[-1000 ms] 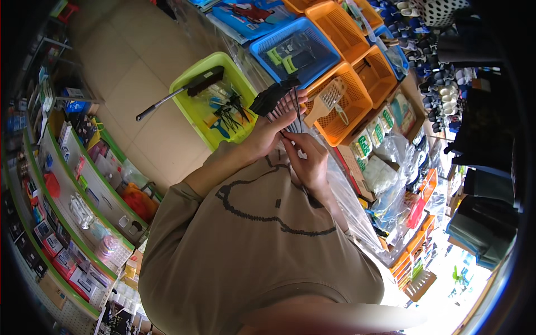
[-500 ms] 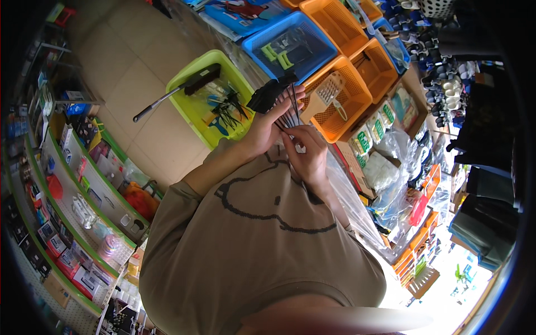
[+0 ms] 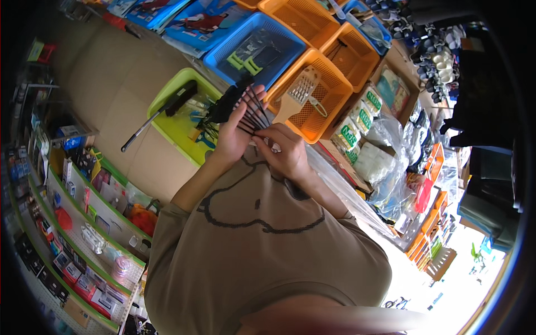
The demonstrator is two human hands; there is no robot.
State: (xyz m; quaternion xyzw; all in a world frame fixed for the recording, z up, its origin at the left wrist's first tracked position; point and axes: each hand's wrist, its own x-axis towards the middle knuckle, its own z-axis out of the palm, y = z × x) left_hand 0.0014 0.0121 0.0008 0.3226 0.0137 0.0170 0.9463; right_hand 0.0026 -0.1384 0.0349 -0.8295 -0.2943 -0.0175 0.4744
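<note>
My left hand point(image 3: 231, 139) is raised in front of my chest and holds a fanned bundle of thin black sticks point(image 3: 254, 114), their tips pointing up and away from me. Beside it, my right hand point(image 3: 285, 153) pinches the lower ends of the same sticks with its fingertips. A black flat piece point(image 3: 226, 103) shows behind the left-hand fingers; what it is I cannot tell. Both hands hover over the gap between a green basket point(image 3: 173, 125) and an orange basket point(image 3: 321, 125).
The green basket holds a long black-handled tool point(image 3: 159, 114) and small tools. A pale slotted utensil point(image 3: 296, 97) leans in the orange basket. A blue basket point(image 3: 223, 44) and more orange baskets point(image 3: 301, 17) stand beyond. Shelves of small packaged goods point(image 3: 84, 223) run along my left; bagged goods point(image 3: 379, 156) lie at right.
The sticks have spread into a wider fan in my left hand, and my right hand has shifted to their lower ends. Both hands stay in front of my chest.
</note>
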